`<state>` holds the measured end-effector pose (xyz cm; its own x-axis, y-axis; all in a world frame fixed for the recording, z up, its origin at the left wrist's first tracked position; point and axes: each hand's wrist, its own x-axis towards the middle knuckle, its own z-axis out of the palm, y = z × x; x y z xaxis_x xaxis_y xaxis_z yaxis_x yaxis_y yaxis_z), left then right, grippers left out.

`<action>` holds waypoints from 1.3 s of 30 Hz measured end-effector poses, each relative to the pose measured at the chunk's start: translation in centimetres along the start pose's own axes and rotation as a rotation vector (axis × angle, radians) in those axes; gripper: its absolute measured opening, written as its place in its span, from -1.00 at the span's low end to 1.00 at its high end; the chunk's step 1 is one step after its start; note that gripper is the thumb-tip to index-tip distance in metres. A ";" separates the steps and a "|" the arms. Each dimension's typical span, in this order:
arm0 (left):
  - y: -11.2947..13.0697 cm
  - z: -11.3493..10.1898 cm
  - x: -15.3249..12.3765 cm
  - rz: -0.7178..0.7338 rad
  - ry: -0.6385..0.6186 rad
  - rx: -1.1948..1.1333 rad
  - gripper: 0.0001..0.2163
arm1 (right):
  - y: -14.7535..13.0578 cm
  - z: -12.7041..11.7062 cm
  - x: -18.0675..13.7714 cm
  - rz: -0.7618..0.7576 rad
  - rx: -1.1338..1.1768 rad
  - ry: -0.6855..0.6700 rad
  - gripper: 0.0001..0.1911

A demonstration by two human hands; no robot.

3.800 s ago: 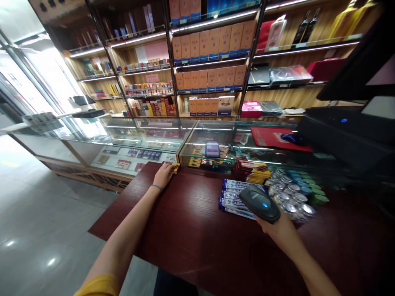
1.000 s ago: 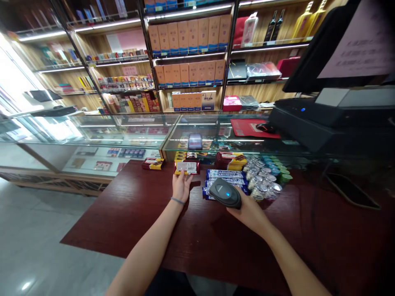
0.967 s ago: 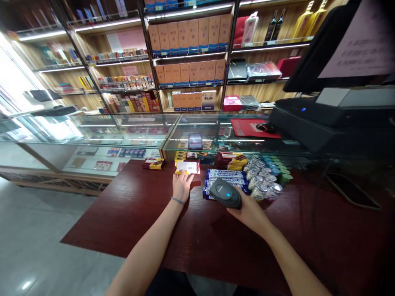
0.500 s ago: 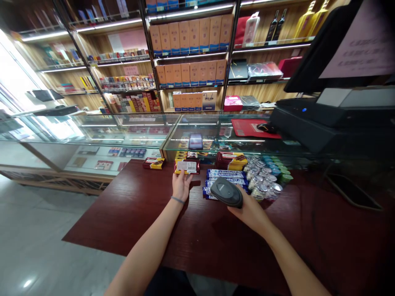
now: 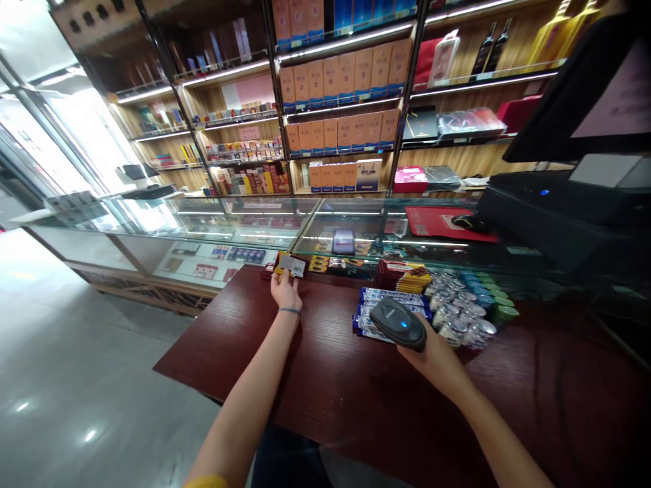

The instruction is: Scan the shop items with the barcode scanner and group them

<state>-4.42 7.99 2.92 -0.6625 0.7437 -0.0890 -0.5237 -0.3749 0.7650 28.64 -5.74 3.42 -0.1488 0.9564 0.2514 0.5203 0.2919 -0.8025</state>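
Note:
My left hand (image 5: 286, 291) is closed on a chocolate bar (image 5: 291, 263) in a dark red and yellow wrapper, its barcode side facing me. The bar is over a small stack of like bars (image 5: 267, 272), which it mostly hides; whether the two touch I cannot tell. A black barcode scanner (image 5: 398, 322) with a lit blue light is gripped in my right hand (image 5: 430, 356). Under and behind the scanner lie several blue and white wrapped bars (image 5: 369, 310). A taller stack of chocolate bars (image 5: 401, 276) stands just behind these.
Silver-lidded jars (image 5: 460, 312) and blue- and green-topped containers (image 5: 493, 298) stand to the right on the brown table (image 5: 325, 379). Behind runs a glass counter (image 5: 239, 227). A monitor (image 5: 564, 95) and a red mat with a mouse (image 5: 437, 224) are at the right.
My left hand has carried the chocolate bar left to the small stack, tilting it. The scanner's blue light has come on while my right hand keeps hold. The camera view has shifted left.

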 end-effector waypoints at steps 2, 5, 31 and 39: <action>1.1 -0.4 1.3 0.111 0.049 0.043 -0.80 | -0.1 0.0 0.0 0.006 0.001 0.015 -0.54; 2.9 -1.5 2.7 0.307 0.033 0.202 -0.84 | 0.0 0.1 0.0 0.013 0.008 0.038 -0.54; 4.8 -6.6 8.7 0.958 -0.651 1.694 -0.79 | -1.7 -0.2 0.1 0.148 0.128 0.138 -0.56; 4.7 -5.9 9.8 0.876 -0.724 1.670 -0.78 | -1.6 -0.3 0.1 0.160 0.107 0.151 -0.56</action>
<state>-16.59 10.25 1.87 0.1044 0.8822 0.4591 0.9507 -0.2241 0.2143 28.01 -6.07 4.86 0.0602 0.9802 0.1884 0.4339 0.1443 -0.8893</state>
